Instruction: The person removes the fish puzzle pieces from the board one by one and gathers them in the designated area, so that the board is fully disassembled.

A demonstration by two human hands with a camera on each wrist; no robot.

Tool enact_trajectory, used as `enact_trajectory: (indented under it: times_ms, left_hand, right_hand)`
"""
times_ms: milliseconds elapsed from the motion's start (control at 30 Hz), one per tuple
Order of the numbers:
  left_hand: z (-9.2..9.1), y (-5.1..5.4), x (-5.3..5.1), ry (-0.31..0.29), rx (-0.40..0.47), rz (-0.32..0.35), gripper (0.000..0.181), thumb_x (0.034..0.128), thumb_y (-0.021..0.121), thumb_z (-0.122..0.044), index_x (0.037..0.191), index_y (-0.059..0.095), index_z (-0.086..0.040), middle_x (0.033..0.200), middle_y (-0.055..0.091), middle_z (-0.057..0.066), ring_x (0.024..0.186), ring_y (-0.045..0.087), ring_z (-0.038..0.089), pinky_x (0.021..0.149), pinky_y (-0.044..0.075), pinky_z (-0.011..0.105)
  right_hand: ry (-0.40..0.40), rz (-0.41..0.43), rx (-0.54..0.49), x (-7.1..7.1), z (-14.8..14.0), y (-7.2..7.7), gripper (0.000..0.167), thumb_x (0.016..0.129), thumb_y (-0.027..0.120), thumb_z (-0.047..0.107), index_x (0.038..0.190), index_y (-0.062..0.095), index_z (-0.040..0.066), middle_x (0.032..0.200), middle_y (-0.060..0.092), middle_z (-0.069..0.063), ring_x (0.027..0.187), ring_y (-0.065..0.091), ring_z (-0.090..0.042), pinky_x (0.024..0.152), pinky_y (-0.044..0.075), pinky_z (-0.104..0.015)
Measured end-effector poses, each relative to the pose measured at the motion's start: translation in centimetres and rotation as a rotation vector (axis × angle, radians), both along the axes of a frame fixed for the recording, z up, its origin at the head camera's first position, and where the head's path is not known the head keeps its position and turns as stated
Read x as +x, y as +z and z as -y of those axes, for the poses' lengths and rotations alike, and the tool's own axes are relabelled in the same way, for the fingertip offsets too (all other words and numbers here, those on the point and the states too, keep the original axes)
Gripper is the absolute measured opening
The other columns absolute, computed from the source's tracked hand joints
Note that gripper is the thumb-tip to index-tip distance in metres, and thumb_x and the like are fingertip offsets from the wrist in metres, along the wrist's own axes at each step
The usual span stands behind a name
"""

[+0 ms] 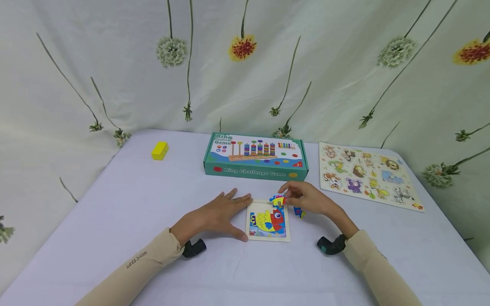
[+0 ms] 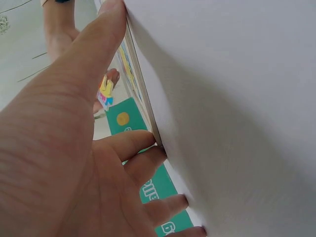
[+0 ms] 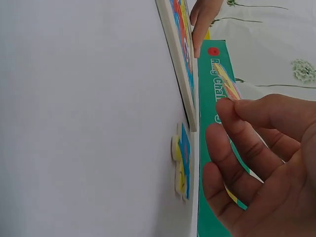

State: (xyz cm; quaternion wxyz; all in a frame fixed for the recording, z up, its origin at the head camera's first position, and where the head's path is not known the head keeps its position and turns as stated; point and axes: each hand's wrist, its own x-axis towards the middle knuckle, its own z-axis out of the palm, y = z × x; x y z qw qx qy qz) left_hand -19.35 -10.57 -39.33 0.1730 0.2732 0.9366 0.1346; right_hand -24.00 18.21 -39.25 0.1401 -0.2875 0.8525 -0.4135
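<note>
Right hand pinching puzzle piece at one o'clock on puzzle board; left hand, fingers splayed, touching nine-o'clock edge.

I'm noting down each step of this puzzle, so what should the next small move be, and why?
Probably lower the pinched puzzle piece into the bare upper part of the wooden puzzle tray: the right hand holds it raised near that gap, the picture below looks filled in, and the left hand touches the tray's left edge, which should steady it.
</note>
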Motion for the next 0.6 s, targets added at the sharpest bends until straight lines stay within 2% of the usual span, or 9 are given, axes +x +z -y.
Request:
enact_trajectory:
  times_ms: [233,600]
  left_hand:
    - [0.0,0.0,0.0,-0.003,0.009,-0.005,0.102,0.0683,0.077,-0.060,0.152,0.030,-0.024,0.158,0.023,-0.008,0.148,0.004,0.028,0.117,0.007,0.055]
    - [0.1,0.0,0.0,-0.006,0.008,-0.005,0.102,0.0688,0.076,-0.060,0.152,0.029,-0.024,0.158,0.022,-0.009,0.148,0.004,0.028,0.117,0.007,0.055]
  right_hand:
    - [-0.028,0.038,-0.002,0.5,-1.3,0.1,0.024,0.090,0.065,0.008,0.114,0.064,0.003,0.087,0.063,-0.007,0.078,0.056,-0.019,0.066,0.046,-0.021]
    - [-0.096,-0.009,0.046,1.1,-3.5,0.2,0.025,0.090,0.066,0.010,0.114,0.066,0.007,0.090,0.060,-0.004,0.086,0.055,-0.020,0.077,0.050,-0.023]
